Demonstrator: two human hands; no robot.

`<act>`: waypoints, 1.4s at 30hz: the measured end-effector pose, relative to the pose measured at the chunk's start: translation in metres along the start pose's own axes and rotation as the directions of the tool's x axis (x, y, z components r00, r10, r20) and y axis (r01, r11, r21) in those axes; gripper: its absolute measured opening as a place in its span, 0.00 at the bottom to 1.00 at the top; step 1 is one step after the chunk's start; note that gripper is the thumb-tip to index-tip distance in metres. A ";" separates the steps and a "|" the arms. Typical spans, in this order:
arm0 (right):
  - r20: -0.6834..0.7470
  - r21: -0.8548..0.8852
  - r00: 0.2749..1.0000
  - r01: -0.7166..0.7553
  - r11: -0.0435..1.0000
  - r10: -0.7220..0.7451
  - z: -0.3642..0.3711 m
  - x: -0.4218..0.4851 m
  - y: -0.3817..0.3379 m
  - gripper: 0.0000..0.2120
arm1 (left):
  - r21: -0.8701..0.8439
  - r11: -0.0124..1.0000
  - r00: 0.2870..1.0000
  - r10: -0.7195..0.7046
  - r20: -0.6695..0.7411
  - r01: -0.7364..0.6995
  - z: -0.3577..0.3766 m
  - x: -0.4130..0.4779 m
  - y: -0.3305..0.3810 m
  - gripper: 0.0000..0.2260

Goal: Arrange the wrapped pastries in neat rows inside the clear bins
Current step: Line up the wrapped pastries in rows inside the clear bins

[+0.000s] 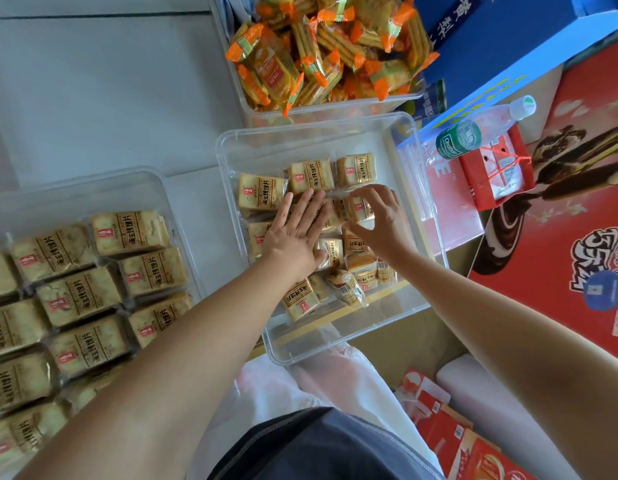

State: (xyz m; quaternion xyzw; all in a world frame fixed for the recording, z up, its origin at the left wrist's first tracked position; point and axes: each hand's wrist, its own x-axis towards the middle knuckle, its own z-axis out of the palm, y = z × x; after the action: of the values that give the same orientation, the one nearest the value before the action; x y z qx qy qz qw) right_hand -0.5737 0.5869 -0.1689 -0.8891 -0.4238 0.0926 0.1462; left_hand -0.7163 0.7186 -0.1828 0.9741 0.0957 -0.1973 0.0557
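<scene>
1. The middle bin (300, 140) sits at the centre of the view on the tabletop (92, 84), and both arms reach into it from 6 o'clock.
2. The left grip (295, 233) lies flat with straight fingers, pressing down on pastries in the bin's middle rows. It holds nothing.
3. The right grip (382, 220), just at 3 o'clock of the left one, has its fingers and thumb curled round one pastry (357, 207). It looks to be nudging it into line.
4. Done in this bin: the far row (311, 176), toward 12 o'clock, has three packs lying flat, side by side and label up, fairly even.
5. The rows under the hands seem partly set. The hands cover them, so I cannot tell how straight they are.
6. Left in this bin: the loose packs (338, 292) at its 6 o'clock end lie tilted and overlapping. Beyond them, nearest the person, a strip of the bin's bottom is bare.
7. The left bin (75, 188), at 8 o'clock, is packed with pastries in tidy rows and looks finished.
8. The far bin (335, 107), at 12 o'clock, holds orange packs (311, 53) in a jumbled heap with no rows at all.
9. My judgement: one bin is done, one is roughly half arranged, and one is untouched, so the job is near its middle.
</scene>
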 end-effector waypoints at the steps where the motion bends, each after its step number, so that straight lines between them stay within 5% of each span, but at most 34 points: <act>1: 0.002 0.001 1.000 0.014 1.000 -0.014 -0.001 -0.001 0.003 0.21 | -0.001 1.000 1.000 0.000 -0.005 0.000 0.000 0.000 0.000 0.33; 18: -0.025 -0.028 0.996 -0.084 0.996 0.084 0.007 0.004 -0.008 0.22 | 0.015 0.999 1.000 -0.030 -0.007 0.030 0.002 0.000 0.002 0.35; 26: 0.033 0.098 0.999 0.032 0.995 -0.035 -0.015 0.004 -0.011 0.21 | -0.078 0.997 0.999 0.024 -0.048 -0.027 -0.013 -0.010 -0.008 0.32; 29: 0.206 0.227 0.973 0.054 0.972 -0.102 -0.032 -0.002 -0.021 0.10 | -0.085 0.996 0.994 0.031 -0.103 -0.040 -0.030 -0.028 -0.010 0.26; 33: 0.578 0.174 0.807 0.024 0.984 -0.122 -0.042 -0.017 -0.038 0.12 | -0.102 0.995 0.978 -0.016 -0.209 -0.006 -0.047 -0.061 -0.014 0.19; 39: 0.524 0.042 0.841 0.131 0.991 -0.133 -0.016 -0.032 -0.057 0.22 | -0.172 0.972 0.920 -0.211 -0.331 0.161 -0.025 -0.111 -0.026 0.24; 42: 0.478 0.038 0.859 0.185 0.982 -0.180 -0.011 -0.036 -0.072 0.17 | -0.135 0.971 0.919 -0.229 -0.321 0.195 -0.017 -0.121 -0.026 0.26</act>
State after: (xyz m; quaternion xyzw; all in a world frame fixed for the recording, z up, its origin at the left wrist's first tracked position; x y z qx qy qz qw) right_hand -0.6457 0.5998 -0.1322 -0.7950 -0.5293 0.2937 0.0406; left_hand -0.8248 0.7265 -0.1215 0.9732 0.2186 -0.0288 0.0659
